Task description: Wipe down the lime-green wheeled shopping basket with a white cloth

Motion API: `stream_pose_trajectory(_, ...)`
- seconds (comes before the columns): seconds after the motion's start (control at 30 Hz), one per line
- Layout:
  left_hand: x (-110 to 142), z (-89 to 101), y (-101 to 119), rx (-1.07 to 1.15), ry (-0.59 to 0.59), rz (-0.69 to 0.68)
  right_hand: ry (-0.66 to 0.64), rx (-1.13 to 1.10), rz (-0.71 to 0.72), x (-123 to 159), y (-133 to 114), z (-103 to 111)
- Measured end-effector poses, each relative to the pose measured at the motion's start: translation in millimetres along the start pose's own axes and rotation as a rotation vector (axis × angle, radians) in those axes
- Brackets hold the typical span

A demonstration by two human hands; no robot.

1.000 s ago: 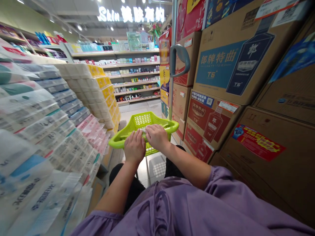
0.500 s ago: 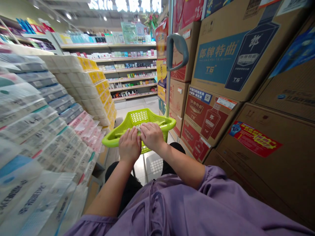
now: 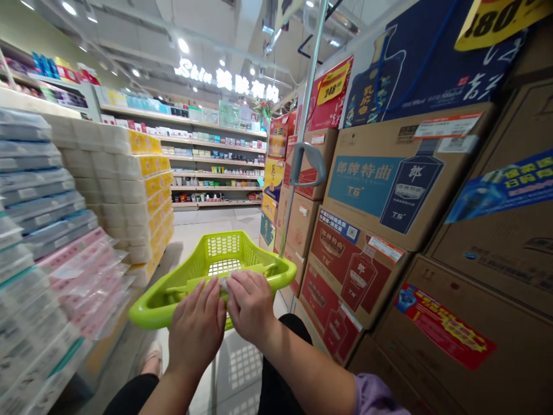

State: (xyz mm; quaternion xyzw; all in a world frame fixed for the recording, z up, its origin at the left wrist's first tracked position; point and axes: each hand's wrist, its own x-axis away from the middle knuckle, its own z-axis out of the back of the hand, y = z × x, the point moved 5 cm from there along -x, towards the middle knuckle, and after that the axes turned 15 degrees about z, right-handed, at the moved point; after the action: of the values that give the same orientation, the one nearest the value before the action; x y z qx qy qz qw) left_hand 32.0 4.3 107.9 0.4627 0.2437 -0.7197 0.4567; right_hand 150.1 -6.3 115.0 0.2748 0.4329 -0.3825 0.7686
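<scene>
W/ L hand [image 3: 196, 323] and R hand [image 3: 253, 305] side by side, grips near rim of green basket [image 3: 149, 314], w/ fingers curled over approx. mid-rim. Extends directly fwd of both hands, w/ long axis apparently pointing away; w/ neither hand clearly nearer. Flanked by wrapped packs [image 3: 125, 190] to L of hands, stacked cartons [image 3: 363, 184] to R; backed by shelves [image 3: 233, 147] farther fwd.

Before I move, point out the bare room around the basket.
Bare floor beyond the basket, between yellow-ended packs left, cartons right, shelves ahead. Crowded: both sides, and the near side under left hand, right hand.
</scene>
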Motion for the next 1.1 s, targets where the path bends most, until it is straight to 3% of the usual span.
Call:
stream_pose_trajectory(0.1, -2, -7.0, -2, 0.005, 0.003, 0.005, 0.034, -0.005, 0.002, 5, -2, -1)
stream_pose_trajectory(0.33, -9, -25.2, -7, 0.014, 0.022, -0.003, -0.175, -0.008, -0.082, -26, 34, -22)
stream_pose_trajectory(0.47, -12, -36.7, -10, -0.002, -0.006, -0.008, -0.059, 0.013, -0.083, -16, 36, -23)
stream_pose_trajectory(0.53, -12, -38.1, -11, 0.002, -0.006, -0.009, -0.017, 0.002, -0.039, -8, 33, -19)
stream_pose_trajectory(0.63, -13, -35.3, -9, 0.02, -0.01, 0.0, -0.06, -0.038, -0.006, -8, 39, -15)
stream_pose_trajectory(0.8, -11, -30.0, -4, 0.047, -0.064, 0.045, -0.148, -0.054, -0.151, -15, 63, -17)
stream_pose_trajectory(1.0, -8, -25.6, -8, 0.046, -0.11, 0.078, 0.012, 0.003, -0.113, 6, 37, 0)
stream_pose_trajectory(1.1, -7, -22.2, -7, 0.056, -0.115, 0.101, -0.055, 0.023, -0.15, 1, 31, 1)
